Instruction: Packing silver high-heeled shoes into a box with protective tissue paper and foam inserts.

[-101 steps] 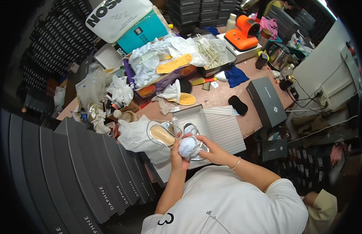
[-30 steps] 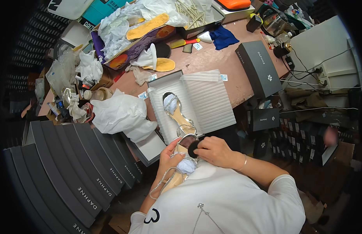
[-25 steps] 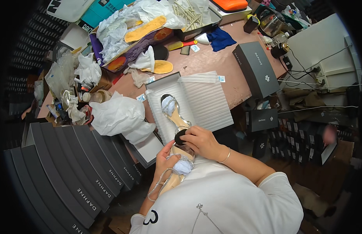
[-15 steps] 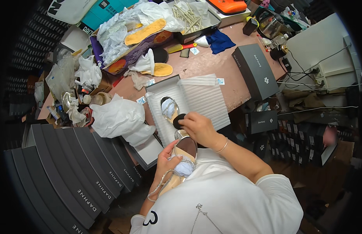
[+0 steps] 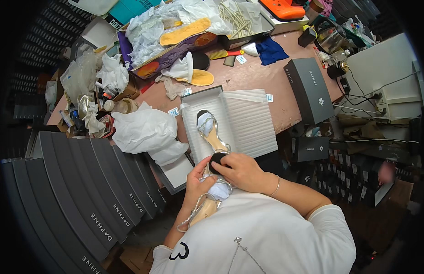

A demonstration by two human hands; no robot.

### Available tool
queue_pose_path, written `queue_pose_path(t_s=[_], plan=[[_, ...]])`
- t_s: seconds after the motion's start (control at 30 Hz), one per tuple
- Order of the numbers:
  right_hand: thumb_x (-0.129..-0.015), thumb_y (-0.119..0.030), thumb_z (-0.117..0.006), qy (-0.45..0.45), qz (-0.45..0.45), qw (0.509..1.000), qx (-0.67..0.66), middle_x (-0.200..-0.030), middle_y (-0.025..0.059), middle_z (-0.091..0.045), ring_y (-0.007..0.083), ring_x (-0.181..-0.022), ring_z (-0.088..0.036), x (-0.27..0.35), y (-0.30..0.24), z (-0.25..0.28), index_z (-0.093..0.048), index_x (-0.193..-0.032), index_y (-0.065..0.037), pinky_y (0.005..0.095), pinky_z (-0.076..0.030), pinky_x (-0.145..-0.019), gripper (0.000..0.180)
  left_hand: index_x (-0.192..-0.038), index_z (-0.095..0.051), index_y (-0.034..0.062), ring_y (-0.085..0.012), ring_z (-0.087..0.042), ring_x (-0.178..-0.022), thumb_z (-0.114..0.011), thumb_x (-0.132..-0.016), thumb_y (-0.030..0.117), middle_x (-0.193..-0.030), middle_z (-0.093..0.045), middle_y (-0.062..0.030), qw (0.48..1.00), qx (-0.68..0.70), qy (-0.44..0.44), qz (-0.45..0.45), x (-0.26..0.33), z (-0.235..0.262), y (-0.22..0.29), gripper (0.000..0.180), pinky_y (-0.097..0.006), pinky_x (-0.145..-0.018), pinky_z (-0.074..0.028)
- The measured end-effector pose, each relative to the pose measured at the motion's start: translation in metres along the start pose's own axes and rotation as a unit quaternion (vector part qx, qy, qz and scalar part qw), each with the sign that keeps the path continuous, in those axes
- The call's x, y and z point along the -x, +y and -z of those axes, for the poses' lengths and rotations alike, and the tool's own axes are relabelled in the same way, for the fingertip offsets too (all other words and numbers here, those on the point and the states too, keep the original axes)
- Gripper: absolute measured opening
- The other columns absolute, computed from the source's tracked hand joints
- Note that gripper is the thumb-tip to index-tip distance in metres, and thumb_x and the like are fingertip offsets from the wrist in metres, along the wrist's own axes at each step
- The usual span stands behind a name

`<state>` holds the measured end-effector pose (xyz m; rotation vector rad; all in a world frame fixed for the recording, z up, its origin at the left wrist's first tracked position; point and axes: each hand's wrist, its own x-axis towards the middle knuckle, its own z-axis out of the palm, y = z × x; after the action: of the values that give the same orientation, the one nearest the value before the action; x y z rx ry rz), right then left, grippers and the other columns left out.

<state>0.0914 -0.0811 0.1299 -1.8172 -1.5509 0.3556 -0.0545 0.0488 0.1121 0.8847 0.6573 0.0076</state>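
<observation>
The left hand is closed around a strappy heeled sandal held close to the chest, stuffed with white tissue. Its long axis runs from about 7 o'clock to 1 o'clock; which end is the toe I cannot tell. The right hand pinches a small round black pad against the sandal's upper end, fingers curled over it.

A matching sandal lies in the open white shoe box just beyond the hands at 12 o'clock, lengthwise from 11 to 5 o'clock.

The box sits on a cluttered reddish-brown worktable. Crumpled white wrapping paper lies at 9 o'clock from the box, a closed dark grey shoe box at 2 o'clock, and a row of dark grey box lids at 8 o'clock.

Half a second ago the right hand, with the black pad, was higher up over the open box; it has since come down to the held sandal. The left hand's grip is unchanged.
</observation>
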Motion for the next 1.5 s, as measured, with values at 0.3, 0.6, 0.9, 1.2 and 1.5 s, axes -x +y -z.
queue_pose_path(t_s=[0.3,0.6,0.9,1.2,1.5], plan=[[-0.078,-0.012,-0.062,-0.013,0.041,0.999,0.027,-0.079,0.0081,-0.056,0.0259,-0.073,-0.059,-0.014,0.033,-0.004,-0.067,-0.105,-0.009,0.0365,-0.048,-0.06,0.028,-0.135,-0.042,-0.0072,-0.0145,-0.059,-0.105,-0.057,-0.082,0.001,-0.12,-0.059,-0.0133,0.998,0.019,-0.017,0.051,-0.008,-0.001,-0.007,0.056,-0.027,-0.091,-0.046],[-0.083,-0.013,-0.066,0.207,-0.101,0.958,0.17,-0.101,0.0122,-0.059,0.031,-0.086,-0.061,-0.092,0.199,0.063,-0.062,-0.111,-0.006,0.0405,-0.049,-0.074,0.03,-0.132,-0.043,-0.0048,-0.0164,-0.06,-0.1,-0.055,-0.084,-0.001,-0.116,-0.059,-0.0127,0.975,0.122,0.136,-0.123,-0.064,0.023,0.019,0.05,-0.028,-0.088,-0.049],[-0.081,-0.026,-0.073,-0.098,-0.052,0.963,-0.247,-0.144,0.0194,-0.036,0.0377,-0.131,-0.039,-0.073,0.065,0.02,-0.043,-0.138,-0.006,0.042,-0.036,-0.106,0.068,-0.139,-0.033,-0.0023,-0.0172,-0.055,-0.11,-0.055,-0.089,0.003,-0.126,-0.052,-0.0132,0.927,0.176,0.213,-0.255,-0.083,-0.012,0.014,0.056,-0.029,-0.093,-0.046],[-0.075,-0.005,-0.074,-0.049,-0.058,0.964,-0.256,-0.143,0.0177,-0.035,0.0319,-0.125,-0.048,-0.05,0.054,-0.001,-0.052,-0.13,-0.008,0.0359,-0.048,-0.095,0.059,-0.145,-0.031,0.002,-0.0205,-0.039,-0.132,-0.055,-0.088,-0.002,-0.15,-0.028,-0.0136,0.955,-0.137,-0.02,-0.262,-0.046,0.036,0.006,0.063,-0.034,-0.106,-0.036],[-0.074,-0.001,-0.071,0.038,-0.072,0.982,-0.17,-0.127,0.0191,-0.048,0.0335,-0.096,-0.062,-0.055,0.04,-0.033,-0.057,-0.121,-0.006,0.0373,-0.052,-0.081,0.05,-0.148,-0.022,0.0075,-0.0214,-0.045,-0.126,-0.052,-0.095,0.007,-0.145,-0.036,-0.0142,0.965,-0.024,0.063,-0.255,-0.043,0.027,-0.019,0.061,-0.035,-0.1,-0.043]])
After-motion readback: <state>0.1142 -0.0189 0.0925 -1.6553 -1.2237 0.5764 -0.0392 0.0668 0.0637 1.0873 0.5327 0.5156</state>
